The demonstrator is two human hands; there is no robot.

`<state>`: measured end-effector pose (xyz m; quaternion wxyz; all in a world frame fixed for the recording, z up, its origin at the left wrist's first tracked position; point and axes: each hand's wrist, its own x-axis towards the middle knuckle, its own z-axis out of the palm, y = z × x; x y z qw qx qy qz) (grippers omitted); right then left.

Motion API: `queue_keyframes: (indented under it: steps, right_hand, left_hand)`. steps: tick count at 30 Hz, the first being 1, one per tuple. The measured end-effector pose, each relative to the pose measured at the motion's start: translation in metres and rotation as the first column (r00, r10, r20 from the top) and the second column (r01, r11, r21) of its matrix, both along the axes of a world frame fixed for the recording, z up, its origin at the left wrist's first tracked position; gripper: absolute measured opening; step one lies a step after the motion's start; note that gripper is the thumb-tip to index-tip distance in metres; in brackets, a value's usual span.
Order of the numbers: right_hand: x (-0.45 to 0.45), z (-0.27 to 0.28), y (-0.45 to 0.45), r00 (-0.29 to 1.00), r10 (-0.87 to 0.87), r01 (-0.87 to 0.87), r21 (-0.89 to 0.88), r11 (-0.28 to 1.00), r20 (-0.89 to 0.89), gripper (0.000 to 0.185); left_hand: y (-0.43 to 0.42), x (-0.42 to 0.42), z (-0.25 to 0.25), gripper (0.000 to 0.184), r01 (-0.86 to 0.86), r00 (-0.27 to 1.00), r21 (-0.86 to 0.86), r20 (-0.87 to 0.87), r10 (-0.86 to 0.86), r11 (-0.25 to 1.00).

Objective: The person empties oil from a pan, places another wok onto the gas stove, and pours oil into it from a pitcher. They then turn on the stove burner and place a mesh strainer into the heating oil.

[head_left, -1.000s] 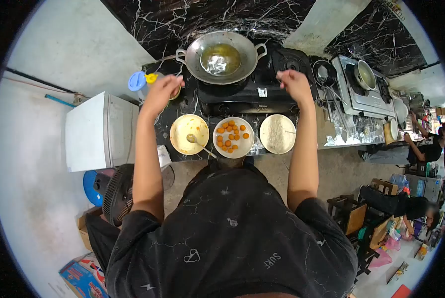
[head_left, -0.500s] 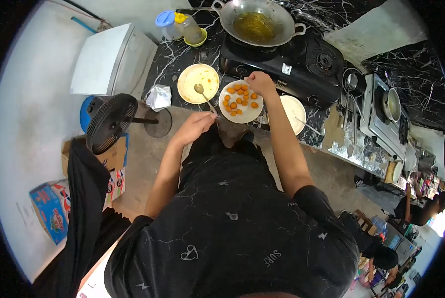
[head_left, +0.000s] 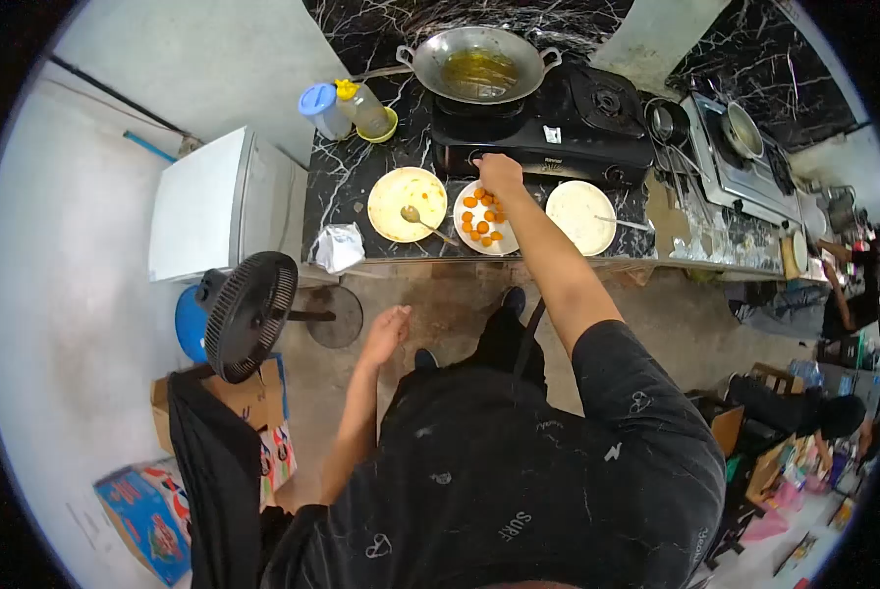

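Note:
My right hand (head_left: 500,175) reaches to the front of the black gas stove (head_left: 582,142), with its fingers closed at the stove knob (head_left: 476,158), which they partly cover. Below that wrist is a white plate (head_left: 465,236) of small orange balls (head_left: 481,226); my forearm hides its right side. My left hand (head_left: 389,332) hangs in front of the counter, fingers curled, with nothing visible in it. A spoon (head_left: 430,226) leans in the cream bowl (head_left: 386,187) left of the plate. On the stove's left burner sits a wok (head_left: 430,64) with yellow oil (head_left: 479,74).
Right of the plate is a bowl of white mixture (head_left: 579,218) with a utensil. A crumpled white packet (head_left: 340,247) lies at the counter's left edge. Two capped containers (head_left: 324,110) stand behind. A black fan (head_left: 251,316) is at left. Other people (head_left: 848,294) are far right.
My left hand has let go of the spoon and moved down, away from the counter. My right hand stays at the stove front. The view has shifted.

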<state>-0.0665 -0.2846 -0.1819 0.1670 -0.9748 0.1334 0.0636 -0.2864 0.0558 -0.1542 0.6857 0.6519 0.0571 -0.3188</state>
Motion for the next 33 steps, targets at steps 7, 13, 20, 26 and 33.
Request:
queue_keyframes:
  steps: [7, 13, 20, 26, 33]
  right_hand:
    - [-0.006, -0.007, 0.023, 0.987, -0.153, 0.158, -0.117, 0.98, 0.049, 0.041]
    - [0.005, -0.008, 0.03, 0.968, -0.25, 0.245, -0.145, 0.959, -0.021, 0.04]
    - [0.015, -0.008, 0.031, 0.989, -0.142, 0.129, -0.236, 0.963, -0.041, 0.034]
    - [0.028, -0.02, 0.032, 0.996, 0.065, -0.091, -0.523, 0.847, -0.068, 0.026]
    - [0.024, -0.024, 0.025, 0.894, 0.411, -0.392, -0.758, 0.522, -0.179, 0.027]
  left_hand:
    - [0.047, -0.004, -0.025, 0.037, 0.195, 0.98, 0.127, -0.052, -0.19, 0.972]
    - [0.079, -0.013, -0.055, 0.035, 0.227, 0.959, 0.068, -0.187, -0.211, 0.972]
    - [0.066, -0.018, -0.096, 0.032, -0.068, 0.94, 0.088, -0.329, 0.093, 0.994]
    - [0.036, -0.037, -0.17, 0.031, -0.079, 0.952, -0.075, -0.301, 0.053, 0.994]
    - [0.001, -0.084, -0.233, 0.033, -0.016, 0.967, -0.154, -0.252, -0.024, 0.988]
